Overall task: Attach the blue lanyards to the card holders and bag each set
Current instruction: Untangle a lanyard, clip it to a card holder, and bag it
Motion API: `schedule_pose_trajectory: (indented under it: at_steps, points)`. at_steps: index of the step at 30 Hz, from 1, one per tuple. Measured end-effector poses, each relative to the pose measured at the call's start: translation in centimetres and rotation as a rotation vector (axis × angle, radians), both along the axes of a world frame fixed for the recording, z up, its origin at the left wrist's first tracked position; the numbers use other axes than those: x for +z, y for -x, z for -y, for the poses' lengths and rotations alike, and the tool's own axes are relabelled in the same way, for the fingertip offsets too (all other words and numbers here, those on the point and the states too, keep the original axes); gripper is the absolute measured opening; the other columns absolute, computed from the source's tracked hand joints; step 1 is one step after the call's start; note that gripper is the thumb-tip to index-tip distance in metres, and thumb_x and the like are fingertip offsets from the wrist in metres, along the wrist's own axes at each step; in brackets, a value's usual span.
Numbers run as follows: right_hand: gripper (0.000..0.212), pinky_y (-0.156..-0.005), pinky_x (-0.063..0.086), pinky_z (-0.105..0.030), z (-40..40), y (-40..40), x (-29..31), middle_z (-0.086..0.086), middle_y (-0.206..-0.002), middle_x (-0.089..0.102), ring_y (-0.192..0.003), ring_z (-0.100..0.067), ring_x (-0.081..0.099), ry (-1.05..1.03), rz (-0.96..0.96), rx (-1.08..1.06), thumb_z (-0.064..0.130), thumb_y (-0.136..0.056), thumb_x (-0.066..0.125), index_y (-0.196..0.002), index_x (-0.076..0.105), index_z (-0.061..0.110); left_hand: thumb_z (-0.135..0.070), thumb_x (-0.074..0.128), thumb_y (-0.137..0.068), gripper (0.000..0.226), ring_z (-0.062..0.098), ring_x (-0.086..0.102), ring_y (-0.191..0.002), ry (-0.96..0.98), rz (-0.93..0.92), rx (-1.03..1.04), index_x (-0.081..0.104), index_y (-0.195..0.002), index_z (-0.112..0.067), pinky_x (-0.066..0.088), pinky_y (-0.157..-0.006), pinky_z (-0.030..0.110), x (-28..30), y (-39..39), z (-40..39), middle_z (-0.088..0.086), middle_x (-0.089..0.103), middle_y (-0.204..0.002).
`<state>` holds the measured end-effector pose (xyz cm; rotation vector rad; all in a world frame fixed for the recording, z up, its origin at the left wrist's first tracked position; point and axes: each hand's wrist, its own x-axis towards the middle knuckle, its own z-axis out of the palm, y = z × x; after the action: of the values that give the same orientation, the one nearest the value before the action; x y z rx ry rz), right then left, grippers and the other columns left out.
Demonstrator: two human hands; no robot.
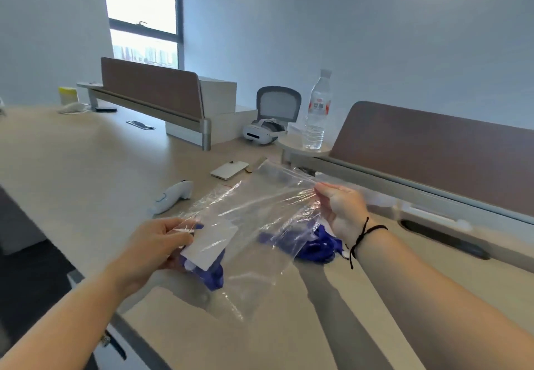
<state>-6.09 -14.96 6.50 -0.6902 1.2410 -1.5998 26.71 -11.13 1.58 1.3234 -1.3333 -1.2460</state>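
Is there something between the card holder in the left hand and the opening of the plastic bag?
Nothing visible. The left hand holds the card holder against the plastic bag, gripped by the right hand.

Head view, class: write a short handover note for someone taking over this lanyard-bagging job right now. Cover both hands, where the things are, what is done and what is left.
Left hand: holds a white card holder with its blue lanyard, and pinches the clear bag.
Right hand: pinches the bag's far edge, holding it above the table.
More blue lanyards lie on the table beneath the right wrist.
Done: this set looks attached.
Left: get it fully into the bag, close it, then likely do the remaining lanyards.
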Motion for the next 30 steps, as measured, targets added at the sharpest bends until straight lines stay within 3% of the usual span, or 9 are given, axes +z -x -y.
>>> schedule_pose_trajectory:
  at_steps: [7, 12, 15, 18, 20, 23, 25, 28, 30]
  points:
    - [0.007, -0.047, 0.054, -0.024, 9.7, -6.2, -2.2, -0.011, -0.077, 0.070, -0.053, -0.016, 0.065, -0.099, -0.026, 0.055, 0.000, -0.092, 0.067, -0.098, 0.070, -0.003, 0.004, 0.066, -0.089, 0.020, 0.012, 0.061, -0.048, 0.018, 0.018, 0.216, 0.074, -0.104, -0.008, 0.057, -0.048, 0.024, -0.5, -4.7, 4.9, 0.011, 0.075, -0.081]
    - [0.014, -0.059, 0.054, -0.035, 13.0, -8.3, -5.1, -0.009, -0.062, 0.070, -0.054, -0.020, 0.059, -0.187, -0.199, 0.045, 0.003, -0.087, 0.073, -0.099, 0.071, -0.004, 0.001, 0.066, -0.087, 0.021, 0.012, 0.066, -0.045, 0.048, 0.210, 0.268, 0.071, -0.105, -0.007, 0.053, -0.045, 0.022, -1.7, -5.3, 6.5, 0.010, 0.072, -0.077]
    - [0.034, -0.051, 0.057, -0.037, 13.5, -8.6, -6.1, -0.009, -0.070, 0.071, -0.058, -0.022, 0.061, -0.220, -0.206, 0.064, 0.012, -0.077, 0.085, -0.105, 0.069, 0.002, -0.008, 0.066, -0.082, 0.027, 0.014, 0.070, -0.053, 0.118, 0.436, 0.248, 0.070, -0.108, -0.017, 0.050, -0.048, 0.019, -2.5, -5.5, 7.3, 0.003, 0.074, -0.075]
    - [0.072, -0.048, 0.052, -0.029, 14.0, -8.1, -6.6, -0.006, -0.072, 0.069, -0.055, -0.017, 0.062, -0.205, -0.198, 0.055, 0.021, -0.069, 0.091, -0.131, 0.056, 0.008, -0.019, 0.069, -0.079, 0.038, 0.009, 0.068, -0.072, 0.192, 0.602, 0.251, 0.067, -0.118, -0.022, 0.043, -0.063, 0.018, -3.2, -5.6, 7.7, -0.006, 0.073, -0.081]
    - [0.096, -0.061, 0.056, -0.034, 14.4, -7.7, -6.5, -0.008, -0.083, 0.068, -0.068, -0.017, 0.064, -0.168, -0.200, 0.044, 0.024, -0.065, 0.094, -0.144, 0.041, 0.011, -0.024, 0.069, -0.082, 0.044, 0.016, 0.065, -0.092, 0.256, 0.692, 0.267, 0.064, -0.125, -0.023, 0.043, -0.076, 0.025, -3.4, -5.5, 7.7, -0.003, 0.071, -0.103]
    - [0.118, -0.096, 0.053, -0.048, 14.6, -7.1, -6.2, -0.012, -0.130, 0.054, -0.114, -0.030, 0.059, -0.171, -0.277, -0.022, 0.037, -0.054, 0.097, -0.151, 0.030, 0.022, -0.029, 0.064, -0.088, 0.042, 0.022, 0.055, -0.119, 0.373, 0.885, 0.283, 0.062, -0.130, -0.026, 0.048, -0.092, 0.035, -3.3, -4.9, 7.4, -0.001, 0.062, -0.132]
    - [0.107, -0.105, 0.046, -0.049, 13.8, -7.3, -5.6, -0.010, -0.145, 0.044, -0.127, -0.031, 0.049, -0.145, -0.503, -0.093, 0.043, -0.063, 0.093, -0.149, 0.032, 0.022, -0.027, 0.064, -0.091, 0.030, 0.024, 0.056, -0.120, 0.514, 0.978, 0.279, 0.069, -0.120, -0.025, 0.050, -0.092, 0.039, -3.2, -4.1, 6.9, -0.003, 0.064, -0.133]
    - [0.065, -0.107, 0.043, -0.042, 10.7, -9.6, -4.9, -0.003, -0.139, 0.049, -0.127, -0.021, 0.049, 0.031, -1.091, -0.109, 0.044, -0.084, 0.075, -0.139, 0.048, 0.022, -0.022, 0.065, -0.092, 0.013, 0.022, 0.069, -0.102, 0.804, 1.070, 0.227, 0.075, -0.100, -0.025, 0.051, -0.084, 0.032, -3.3, -2.5, 6.4, -0.004, 0.073, -0.114]
    - [0.042, -0.106, 0.040, -0.034, 7.3, -12.4, -5.2, 0.005, -0.134, 0.056, -0.125, -0.014, 0.051, 0.176, -1.314, 0.117, 0.044, -0.094, 0.063, -0.132, 0.057, 0.025, -0.031, 0.045, -0.103, 0.030, 0.019, 0.055, -0.131, 0.684, 1.102, 0.058, 0.065, -0.125, -0.028, 0.039, -0.107, 0.031, -3.4, -1.3, 6.2, -0.006, 0.059, -0.140]
